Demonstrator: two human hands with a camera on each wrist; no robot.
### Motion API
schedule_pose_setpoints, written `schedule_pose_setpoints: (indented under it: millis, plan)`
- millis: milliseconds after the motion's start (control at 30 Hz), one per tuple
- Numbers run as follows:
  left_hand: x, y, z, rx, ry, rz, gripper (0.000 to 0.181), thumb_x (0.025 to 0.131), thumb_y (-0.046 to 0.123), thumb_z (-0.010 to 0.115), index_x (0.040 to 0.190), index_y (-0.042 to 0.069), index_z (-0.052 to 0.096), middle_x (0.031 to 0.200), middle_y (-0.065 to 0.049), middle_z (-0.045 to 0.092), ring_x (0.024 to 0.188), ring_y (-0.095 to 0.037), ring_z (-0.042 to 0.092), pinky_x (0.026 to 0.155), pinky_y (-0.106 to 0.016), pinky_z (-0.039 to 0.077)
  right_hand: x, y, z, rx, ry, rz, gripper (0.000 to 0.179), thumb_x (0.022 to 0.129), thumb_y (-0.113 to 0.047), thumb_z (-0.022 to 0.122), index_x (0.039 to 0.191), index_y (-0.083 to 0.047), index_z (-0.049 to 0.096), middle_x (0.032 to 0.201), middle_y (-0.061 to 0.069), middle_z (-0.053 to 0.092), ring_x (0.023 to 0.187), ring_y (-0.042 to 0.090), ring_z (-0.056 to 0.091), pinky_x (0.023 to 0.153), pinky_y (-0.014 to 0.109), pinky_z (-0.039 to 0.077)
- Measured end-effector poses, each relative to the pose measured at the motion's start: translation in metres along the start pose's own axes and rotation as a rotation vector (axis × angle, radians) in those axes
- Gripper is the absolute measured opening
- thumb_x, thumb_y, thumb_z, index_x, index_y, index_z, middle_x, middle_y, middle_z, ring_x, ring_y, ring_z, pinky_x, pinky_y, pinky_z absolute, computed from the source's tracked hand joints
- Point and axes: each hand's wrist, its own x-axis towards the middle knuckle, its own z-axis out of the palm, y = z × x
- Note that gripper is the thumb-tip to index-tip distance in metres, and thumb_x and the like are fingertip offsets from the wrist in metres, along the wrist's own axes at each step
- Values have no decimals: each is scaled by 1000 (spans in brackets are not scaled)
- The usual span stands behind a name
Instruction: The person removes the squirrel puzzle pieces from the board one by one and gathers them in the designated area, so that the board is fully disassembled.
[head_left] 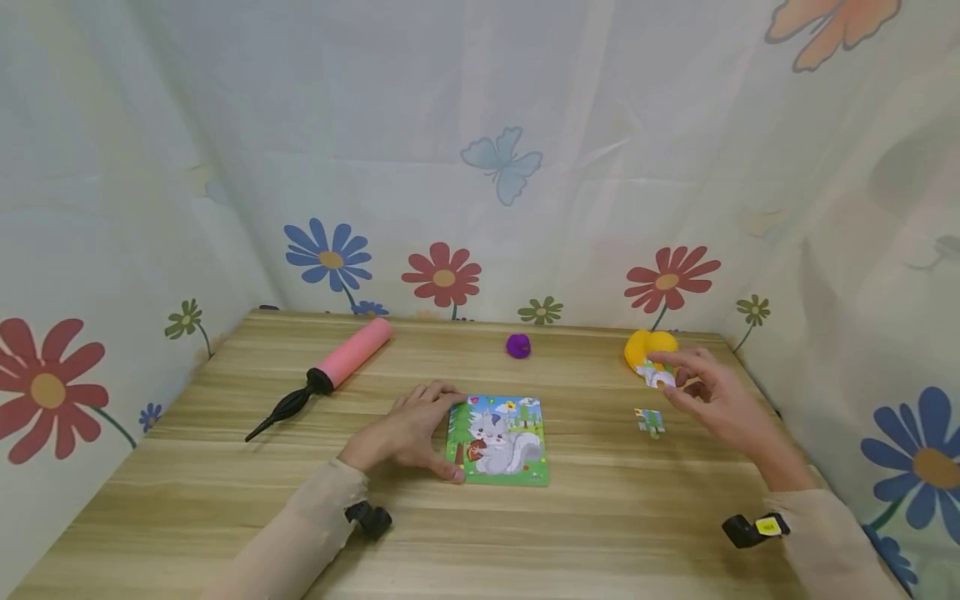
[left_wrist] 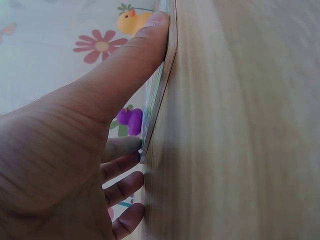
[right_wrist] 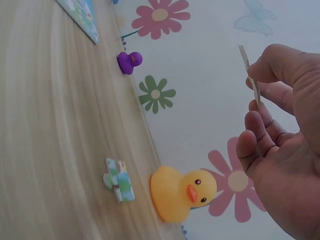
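A square squirrel puzzle board (head_left: 498, 442) lies flat on the wooden table. My left hand (head_left: 412, 429) spans its left side, holding it with the thumb at the near corner and the index finger at the far one. In the left wrist view, the thumb (left_wrist: 135, 60) lies along the board's thin edge. My right hand (head_left: 708, 396) is raised above the table, pinching a jigsaw piece (head_left: 658, 374) between thumb and fingers; the right wrist view shows it edge-on. Under that hand, more jigsaw (head_left: 649, 422) lies on the table, perhaps one piece or a few overlapping.
A yellow rubber duck (right_wrist: 182, 194) sits at the table's back right, partly covered by the held piece in the head view. A small purple duck (head_left: 517, 346) stands at the back middle. A pink and black hand pump (head_left: 352, 354) lies at the left. Flowered curtains (head_left: 375, 167) enclose the table.
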Motion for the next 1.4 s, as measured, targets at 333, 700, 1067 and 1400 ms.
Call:
schedule_pose_setpoints:
  millis: [333, 700, 1067, 1400]
  plan:
    - [-1, 1, -1, -4, -3, 4, 129, 71, 69, 99, 172, 13, 41, 174, -12, 36, 160, -38, 32, 130, -69, 27, -22, 14, 0, -21, -22, 77, 45, 105, -5, 76, 149, -9, 69, 110, 7, 58, 92, 16, 57, 73, 21, 56]
    - [-1, 0, 0, 1, 0, 5, 127, 72, 68, 99, 171, 13, 42, 174, -13, 37, 160, -39, 32, 131, -70, 25, -48, 34, 16, 74, -98, 159, 42, 106, -7, 76, 148, -5, 69, 117, 9, 66, 94, 16, 60, 76, 24, 58]
    - [-1, 1, 0, -2, 1, 2, 127, 71, 68, 100, 171, 14, 42, 173, -11, 37, 160, -38, 32, 131, -70, 25, -69, 51, 26, 144, -179, 188, 42, 105, -7, 77, 146, -8, 70, 124, 9, 70, 94, 17, 63, 78, 26, 56]
    - [-2, 2, -1, -7, -1, 1, 127, 72, 67, 100, 171, 14, 42, 173, -11, 37, 160, -38, 33, 130, -70, 26, -75, 58, 30, 193, -227, 159, 38, 102, -8, 80, 140, -9, 74, 117, 10, 65, 92, 21, 55, 68, 30, 47]
